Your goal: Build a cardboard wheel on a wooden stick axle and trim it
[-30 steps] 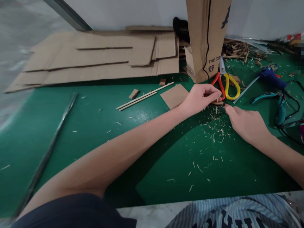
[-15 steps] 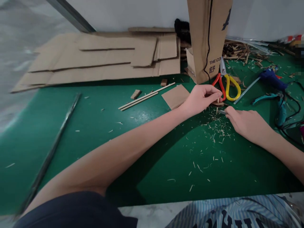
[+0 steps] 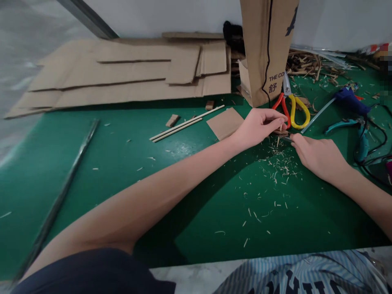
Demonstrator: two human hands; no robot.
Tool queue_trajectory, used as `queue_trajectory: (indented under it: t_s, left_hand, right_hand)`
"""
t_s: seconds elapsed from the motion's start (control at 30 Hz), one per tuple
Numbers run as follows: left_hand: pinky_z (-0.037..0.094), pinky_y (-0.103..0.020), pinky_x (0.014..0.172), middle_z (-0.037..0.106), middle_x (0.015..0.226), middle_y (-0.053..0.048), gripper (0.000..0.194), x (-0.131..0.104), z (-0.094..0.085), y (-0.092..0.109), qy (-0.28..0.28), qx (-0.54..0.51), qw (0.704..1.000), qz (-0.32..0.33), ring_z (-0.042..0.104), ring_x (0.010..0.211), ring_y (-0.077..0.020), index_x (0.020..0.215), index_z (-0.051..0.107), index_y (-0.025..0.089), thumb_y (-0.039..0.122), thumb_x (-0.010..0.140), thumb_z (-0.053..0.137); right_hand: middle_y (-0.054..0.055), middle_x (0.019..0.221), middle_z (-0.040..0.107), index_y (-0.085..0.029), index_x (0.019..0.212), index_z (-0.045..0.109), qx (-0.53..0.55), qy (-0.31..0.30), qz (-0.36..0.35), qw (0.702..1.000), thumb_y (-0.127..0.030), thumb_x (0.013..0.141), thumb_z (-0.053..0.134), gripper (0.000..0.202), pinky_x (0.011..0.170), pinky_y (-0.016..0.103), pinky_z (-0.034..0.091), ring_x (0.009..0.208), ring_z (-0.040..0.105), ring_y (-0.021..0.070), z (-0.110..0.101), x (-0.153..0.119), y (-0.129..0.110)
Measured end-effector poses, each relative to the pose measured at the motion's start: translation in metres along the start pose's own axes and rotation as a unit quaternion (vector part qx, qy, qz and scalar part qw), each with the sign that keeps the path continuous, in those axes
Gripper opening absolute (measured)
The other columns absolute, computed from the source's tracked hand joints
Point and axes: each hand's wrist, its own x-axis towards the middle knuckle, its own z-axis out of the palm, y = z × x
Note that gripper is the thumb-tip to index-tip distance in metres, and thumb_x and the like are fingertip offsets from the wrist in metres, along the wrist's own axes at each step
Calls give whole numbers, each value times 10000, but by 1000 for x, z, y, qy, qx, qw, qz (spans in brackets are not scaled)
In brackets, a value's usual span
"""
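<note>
My left hand point(image 3: 260, 127) is closed on a short thin wooden stick point(image 3: 278, 141), above a small brown layered piece point(image 3: 281, 132). My right hand point(image 3: 317, 154), just to its right, grips a thin blade point(image 3: 287, 139) that reaches the brown piece near the stick; whether they touch is too small to tell. Pale curled shavings point(image 3: 281, 163) lie beneath both hands. Scissors point(image 3: 288, 112) with one red and one yellow handle lie just behind my fingers.
Cardboard sheets point(image 3: 131, 77) lie at the back left, and a tall cardboard box point(image 3: 263, 53) stands behind my hands. Two long sticks point(image 3: 186, 123) and a cardboard square point(image 3: 225, 123) are left of my hand. Blue glue gun point(image 3: 352, 101) and teal pliers point(image 3: 363, 145) lie right.
The blade in my right hand has moved slightly up and left, nearer the brown piece. My left hand stays almost in place. The view has shifted slightly.
</note>
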Motion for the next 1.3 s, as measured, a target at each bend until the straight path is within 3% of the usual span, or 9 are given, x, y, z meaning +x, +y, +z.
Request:
queue_trajectory:
  t_s: [0.27, 0.4, 0.67, 0.87, 1.3]
  left_hand:
    - [577, -232, 736, 784, 940, -100, 203, 0, 0, -1, -4, -12, 1000, 11, 717, 824, -133, 962, 758, 121, 230, 939, 588]
    - [579, -239, 742, 785, 937, -101, 195, 0, 0, -1, 0, -18, 1000, 7, 723, 820, -133, 978, 753, 121, 210, 939, 584]
    - [590, -267, 795, 784, 921, -92, 210, 1, 0, -4, -5, -36, 999, 21, 732, 845, -138, 1002, 745, 109, 204, 935, 570]
    - [587, -271, 797, 781, 948, -104, 215, -1, -1, -1, -12, -37, 999, 15, 733, 859, -143, 1023, 746, 107, 209, 937, 577]
    - [583, -240, 761, 783, 943, -98, 227, -1, -1, -2, -17, -27, 999, 8, 730, 847, -134, 1044, 749, 122, 206, 956, 557]
  right_hand:
    - [66, 858, 705, -189, 1108, 555, 10, 2, 14, 1000, -229, 1007, 289, 288, 531, 311, 120, 485, 435, 123, 1, 2, -3]
    - [55, 765, 673, -187, 1115, 545, 22, -26, 20, 999, -225, 1009, 276, 292, 522, 313, 137, 457, 391, 132, -4, 4, -7]
    - [32, 647, 618, -171, 1135, 503, 58, -75, -31, 995, -333, 1039, 257, 309, 505, 307, 157, 446, 350, 147, -16, 6, 1]
    - [43, 705, 648, -175, 1082, 490, 111, -60, -7, 992, -366, 1037, 244, 314, 520, 291, 181, 471, 401, 141, -11, 2, 4]
    - [52, 758, 665, -179, 1077, 521, 15, -8, 2, 1000, -254, 1021, 263, 274, 488, 313, 128, 428, 327, 132, -2, 1, -5]
